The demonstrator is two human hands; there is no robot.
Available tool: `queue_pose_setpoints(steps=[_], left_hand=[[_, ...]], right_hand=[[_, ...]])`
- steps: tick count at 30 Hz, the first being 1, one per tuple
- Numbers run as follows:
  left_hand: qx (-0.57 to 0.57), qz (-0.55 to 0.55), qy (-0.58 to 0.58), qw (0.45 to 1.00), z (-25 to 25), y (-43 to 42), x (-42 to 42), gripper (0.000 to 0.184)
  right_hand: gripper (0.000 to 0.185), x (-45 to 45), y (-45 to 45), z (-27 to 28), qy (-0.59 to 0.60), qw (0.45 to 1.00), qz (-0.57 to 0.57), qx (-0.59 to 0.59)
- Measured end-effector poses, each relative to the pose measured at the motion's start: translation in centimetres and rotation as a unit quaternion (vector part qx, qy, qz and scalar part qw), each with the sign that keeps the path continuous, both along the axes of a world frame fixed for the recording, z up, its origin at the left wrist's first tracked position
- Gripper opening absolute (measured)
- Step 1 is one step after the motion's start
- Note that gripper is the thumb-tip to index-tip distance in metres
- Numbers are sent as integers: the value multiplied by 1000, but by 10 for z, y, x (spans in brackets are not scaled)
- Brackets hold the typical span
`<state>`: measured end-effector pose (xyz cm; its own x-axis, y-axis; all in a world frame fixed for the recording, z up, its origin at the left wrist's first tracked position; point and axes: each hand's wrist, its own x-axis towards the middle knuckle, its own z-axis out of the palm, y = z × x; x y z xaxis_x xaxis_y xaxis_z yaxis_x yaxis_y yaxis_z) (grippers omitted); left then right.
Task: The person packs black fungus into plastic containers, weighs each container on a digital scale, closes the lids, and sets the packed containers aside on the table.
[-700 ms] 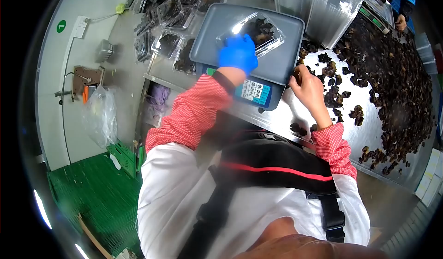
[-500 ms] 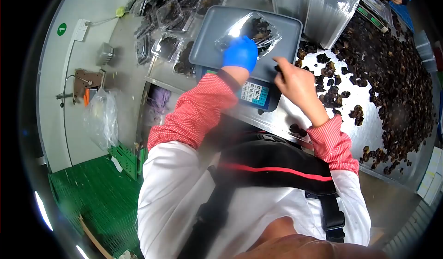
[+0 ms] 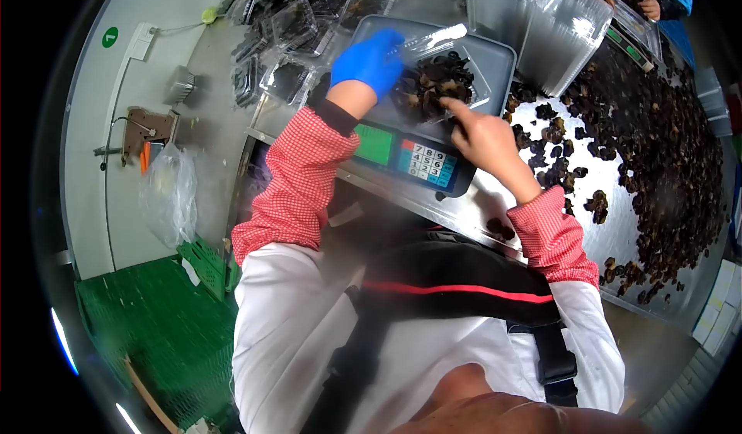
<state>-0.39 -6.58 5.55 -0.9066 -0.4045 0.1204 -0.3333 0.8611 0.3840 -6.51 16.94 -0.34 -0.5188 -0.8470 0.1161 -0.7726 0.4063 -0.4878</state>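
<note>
Clamshell lid, clamped in blue-gloved left hand, best held clear of wood-ear fungus at index fingertip of right hand, grip unclear.

Room above keypad; container stack beyond tray

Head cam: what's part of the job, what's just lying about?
Job:
clear box, open on the scale
dark pieces inside it
loose dark pieces and stacked clear boxes, likely supply

Apparently lying about:
plastic bag, at left
green crate near it
</note>
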Motion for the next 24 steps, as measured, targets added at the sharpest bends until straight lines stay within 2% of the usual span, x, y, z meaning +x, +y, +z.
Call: queue_pose_setpoints(steps=[1, 3, 6, 7, 8, 10, 11, 12, 15, 16, 18, 20, 21, 24], left_hand=[[21, -12, 14, 1000, 2, -2, 3, 37], [90, -36, 84, 992, -8, -3, 8, 41], [170, -47, 136, 975, -12, 6, 19, 42], [191, -45, 144, 970, -11, 8, 25, 42], [222, -62, 172, 958, -14, 6, 30, 40], [285, -90, 228, 927, -33, 0, 46, 36], [245, -62, 227, 941, -42, 4, 54, 33], [158, -68, 222, 960, -49, 13, 63, 32], [-81, -75, 207, 972, -74, 42, 83, 30], [8, -29, 206, 978, -85, 49, 84, 29], [182, 62, 199, 961, -102, 57, 83, 28], [346, 162, 135, 914, -117, 47, 76, 27], [424, 213, 100, 875, -120, 45, 75, 27], [590, 218, -26, 777, -68, 47, 71, 29]], right_hand=[[47, -2, -3, 15, -9, 999, -19, -32], [46, -9, -14, 18, -11, 990, -46, -130], [49, -21, -27, 19, 3, 987, -4, -161], [55, -24, -26, 17, -19, 989, -8, -150], [43, -28, -22, 16, -70, 989, -66, -113], [34, -38, -6, 7, -197, 952, -150, -182], [31, -44, 5, 2, -228, 937, -184, -192], [29, -48, 13, -2, -259, 919, -219, -202], [33, -50, 14, -23, -132, 949, -209, -195], [34, -51, 10, -32, -80, 957, -197, -198], [33, -53, 3, -25, -101, 976, -190, -1], [34, -55, 3, -31, -109, 973, -197, -47], [32, -58, 5, -34, -180, 963, -192, -53], [26, -68, 8, -37, -370, 909, -178, -75]])
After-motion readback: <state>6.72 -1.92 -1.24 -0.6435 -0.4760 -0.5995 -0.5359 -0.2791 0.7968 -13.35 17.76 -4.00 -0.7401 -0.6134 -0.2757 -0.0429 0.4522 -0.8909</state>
